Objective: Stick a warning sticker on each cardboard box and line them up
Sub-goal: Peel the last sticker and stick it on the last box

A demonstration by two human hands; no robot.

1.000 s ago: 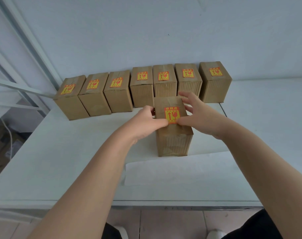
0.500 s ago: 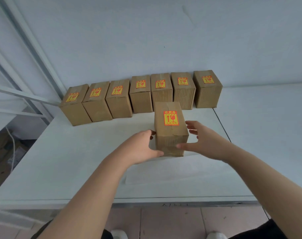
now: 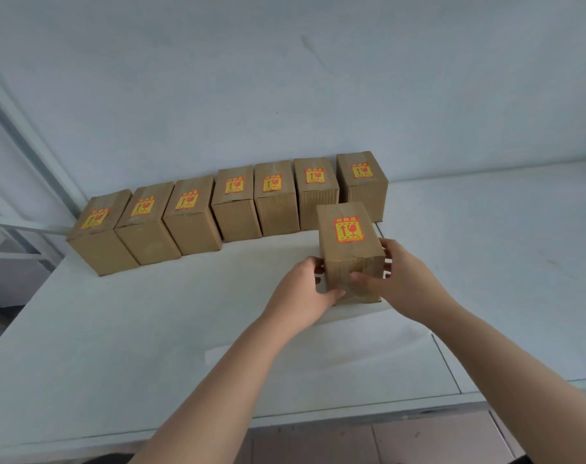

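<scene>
A brown cardboard box (image 3: 346,252) with a yellow and red warning sticker (image 3: 349,229) on its top is held between both hands, in front of the right end of the row. My left hand (image 3: 303,289) grips its left side and my right hand (image 3: 398,279) its right and front. Along the wall stands a row of boxes (image 3: 238,202), several of them, side by side, each with the same sticker on top. The rightmost box of the row (image 3: 363,182) is partly hidden behind the held box.
The white table (image 3: 117,329) carries the row; a second white surface (image 3: 502,262) adjoins it on the right, with a seam between. A white paper sheet (image 3: 318,360) lies under my forearms. A metal frame (image 3: 27,145) rises at the left. The table's front edge is near.
My hands slid from the box's top down to its sides and took hold. The box moved right and toward the row's right end. The camera tilted up.
</scene>
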